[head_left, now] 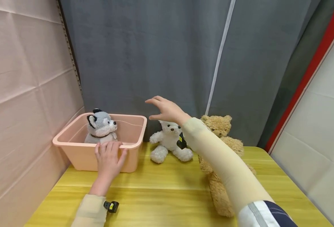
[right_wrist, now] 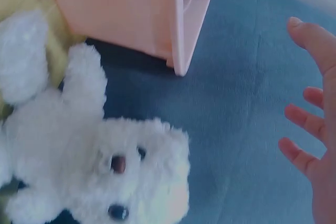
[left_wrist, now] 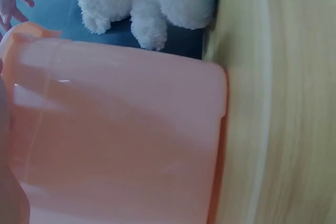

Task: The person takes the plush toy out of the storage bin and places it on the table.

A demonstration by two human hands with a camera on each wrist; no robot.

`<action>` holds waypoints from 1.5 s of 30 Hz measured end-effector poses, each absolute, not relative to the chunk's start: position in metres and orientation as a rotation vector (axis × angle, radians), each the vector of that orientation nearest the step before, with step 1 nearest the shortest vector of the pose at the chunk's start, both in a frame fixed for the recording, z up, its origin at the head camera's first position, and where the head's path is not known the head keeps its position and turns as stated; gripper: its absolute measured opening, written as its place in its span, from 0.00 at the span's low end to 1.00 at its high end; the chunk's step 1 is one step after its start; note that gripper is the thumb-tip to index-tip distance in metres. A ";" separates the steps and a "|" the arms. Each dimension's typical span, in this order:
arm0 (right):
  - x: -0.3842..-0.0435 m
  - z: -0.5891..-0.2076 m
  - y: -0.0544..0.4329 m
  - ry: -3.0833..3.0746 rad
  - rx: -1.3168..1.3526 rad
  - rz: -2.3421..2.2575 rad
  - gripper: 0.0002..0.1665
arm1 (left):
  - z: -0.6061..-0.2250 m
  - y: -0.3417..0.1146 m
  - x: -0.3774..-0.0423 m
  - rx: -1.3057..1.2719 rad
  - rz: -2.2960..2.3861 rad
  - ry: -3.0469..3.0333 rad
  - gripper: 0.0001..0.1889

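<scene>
My left hand [head_left: 109,157] grips the front rim of a pink plastic bin [head_left: 84,157], its fingers bent over the edge and its thumb on the outer side. Inside the bin sits a grey and white husky plush [head_left: 101,126]. My right hand [head_left: 168,110] is raised in the air with fingers spread and nothing in them, over the head of a white teddy bear [head_left: 168,138]. That bear sits upright on the table, right of the bin. In the right wrist view, the white bear's face [right_wrist: 131,166] shows beside the spread fingers [right_wrist: 304,121].
A tan teddy bear [head_left: 221,195] stands on the right, partly hidden behind my right forearm. The yellow wood-grain table [head_left: 161,201] meets a grey curtain [head_left: 155,56] at the back. Pale fabric walls [head_left: 19,94] close in both sides.
</scene>
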State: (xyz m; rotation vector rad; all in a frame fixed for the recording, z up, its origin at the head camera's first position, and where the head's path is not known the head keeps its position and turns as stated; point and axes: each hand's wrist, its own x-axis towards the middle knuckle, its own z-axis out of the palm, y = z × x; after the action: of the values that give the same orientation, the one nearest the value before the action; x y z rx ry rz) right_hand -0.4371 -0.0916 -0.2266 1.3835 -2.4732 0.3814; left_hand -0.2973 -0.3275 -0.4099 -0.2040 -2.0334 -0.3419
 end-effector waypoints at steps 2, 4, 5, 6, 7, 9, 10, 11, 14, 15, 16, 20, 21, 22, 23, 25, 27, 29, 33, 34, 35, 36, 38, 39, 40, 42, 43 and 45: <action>-0.437 -0.227 -0.101 -2.457 1.389 0.375 0.41 | -0.408 -0.328 -0.296 -0.216 -0.338 -2.054 0.26; -0.438 -0.229 -0.109 -2.456 1.377 0.374 0.41 | -0.407 -0.327 -0.296 -0.223 -0.335 -2.082 0.27; -0.439 -0.230 -0.113 -2.459 1.372 0.373 0.41 | -0.406 -0.327 -0.296 -0.224 -0.333 -2.097 0.27; -0.440 -0.232 -0.117 -2.466 1.370 0.375 0.42 | -0.406 -0.326 -0.295 -0.224 -0.331 -2.110 0.27; -0.440 -0.233 -0.120 -2.473 1.371 0.375 0.42 | -0.405 -0.325 -0.295 -0.223 -0.333 -2.120 0.26; -0.441 -0.235 -0.128 -2.481 1.383 0.374 0.41 | -0.406 -0.323 -0.295 -0.218 -0.333 -2.131 0.25; -0.441 -0.236 -0.132 -2.480 1.393 0.369 0.41 | -0.406 -0.322 -0.295 -0.215 -0.335 -2.133 0.24; -0.442 -0.237 -0.136 -2.474 1.398 0.360 0.41 | -0.407 -0.322 -0.295 -0.212 -0.337 -2.131 0.24; -0.442 -0.239 -0.147 -2.427 1.365 0.299 0.38 | -0.409 -0.319 -0.294 -0.208 -0.334 -2.124 0.25; -0.442 -0.239 -0.151 -2.402 1.338 0.271 0.36 | -0.410 -0.318 -0.294 -0.207 -0.331 -2.123 0.26; -0.442 -0.239 -0.154 -2.377 1.303 0.241 0.35 | -0.410 -0.318 -0.294 -0.206 -0.326 -2.121 0.27; -0.443 -0.240 -0.165 -2.246 1.195 0.192 0.28 | -0.411 -0.313 -0.294 -0.208 -0.316 -2.123 0.29; -0.442 -0.240 -0.168 -2.223 1.180 0.185 0.27 | -0.412 -0.312 -0.293 -0.208 -0.315 -2.123 0.29; -0.442 -0.241 -0.172 -2.187 1.179 0.181 0.26 | -0.412 -0.311 -0.293 -0.206 -0.316 -2.123 0.29; -0.442 -0.241 -0.175 -2.149 1.185 0.181 0.25 | -0.413 -0.309 -0.292 -0.204 -0.316 -2.122 0.29; -0.441 -0.243 -0.181 -2.081 1.212 0.162 0.23 | -0.414 -0.307 -0.291 -0.202 -0.317 -2.120 0.29; -0.441 -0.245 -0.186 -2.030 1.249 0.135 0.23 | -0.415 -0.306 -0.290 -0.202 -0.319 -2.115 0.28; -0.438 -0.246 -0.191 -2.024 1.308 0.122 0.25 | -0.416 -0.305 -0.290 -0.206 -0.318 -2.111 0.27; -0.432 -0.245 -0.200 -2.192 1.406 0.114 0.36 | -0.415 -0.303 -0.290 -0.217 -0.313 -2.104 0.26; -0.431 -0.244 -0.202 -2.248 1.414 0.122 0.39 | -0.414 -0.303 -0.290 -0.217 -0.310 -2.102 0.26; -0.431 -0.244 -0.204 -2.303 1.413 0.130 0.40 | -0.414 -0.302 -0.290 -0.217 -0.307 -2.099 0.26; -0.431 -0.243 -0.206 -2.353 1.405 0.139 0.42 | -0.412 -0.302 -0.291 -0.217 -0.305 -2.096 0.26; -0.432 -0.242 -0.209 -2.424 1.383 0.162 0.42 | -0.410 -0.301 -0.292 -0.216 -0.305 -2.094 0.25; -0.433 -0.241 -0.211 -2.449 1.369 0.169 0.42 | -0.409 -0.301 -0.292 -0.216 -0.309 -2.095 0.25; -0.433 -0.241 -0.212 -2.467 1.358 0.182 0.42 | -0.408 -0.301 -0.292 -0.220 -0.312 -2.098 0.25; -0.435 -0.241 -0.213 -2.485 1.352 0.203 0.42 | -0.406 -0.300 -0.291 -0.228 -0.317 -2.107 0.25; -0.435 -0.242 -0.214 -2.485 1.349 0.211 0.42 | -0.406 -0.300 -0.291 -0.232 -0.319 -2.114 0.26; -0.437 -0.243 -0.213 -2.481 1.330 0.239 0.42 | -0.405 -0.299 -0.291 -0.243 -0.318 -2.129 0.27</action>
State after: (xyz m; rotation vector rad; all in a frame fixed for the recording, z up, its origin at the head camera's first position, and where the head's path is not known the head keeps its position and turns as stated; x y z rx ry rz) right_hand -0.4368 -0.2131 -0.2431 1.3303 -2.4808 0.2394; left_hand -0.2906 -0.2995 -0.4046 -0.2430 -2.1286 -0.3176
